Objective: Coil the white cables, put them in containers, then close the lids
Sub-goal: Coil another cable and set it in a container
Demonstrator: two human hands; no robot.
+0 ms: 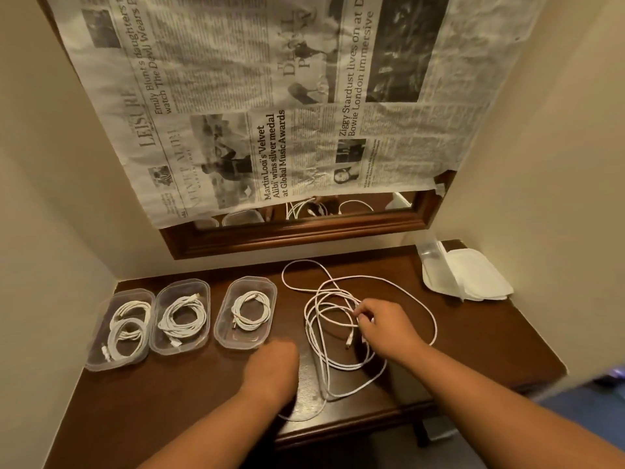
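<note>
Loops of thin white cable [308, 316] are sprawling over the right half of the dark brown wooden table [169, 401], and one low loop is running close to the front edge. The right hand [385, 328] is pinching a few strands together near the middle of the tangle, its grip clenched on them at the fingertips. The left hand [270, 367] is hovering low just beside the near loops. It is blurred with the fingers out of sight, so I cannot tell whether that grip is clenched or released.

This cord is looking light and limp, I'd judge: too soft to keep a shape, likely to spring out of a coil once let go, and smooth enough to slide. The best hold, I'm thinking, is near a plug end [348, 343], which is lying just below the right hand, feeding turns across to the other hand. The crossings are looking ready to snag, so hard pulling seems unwise.

Three clear oval plastic containers [243, 338] are sitting in a row on the left, each holding coiled cable with the lids off. A stack of translucent white lids [473, 279] is waiting in the far right corner, well apart. Walls are closing in on both sides, and open table is lying in front of the containers. That front-edge loop is risking a slide off.
</note>
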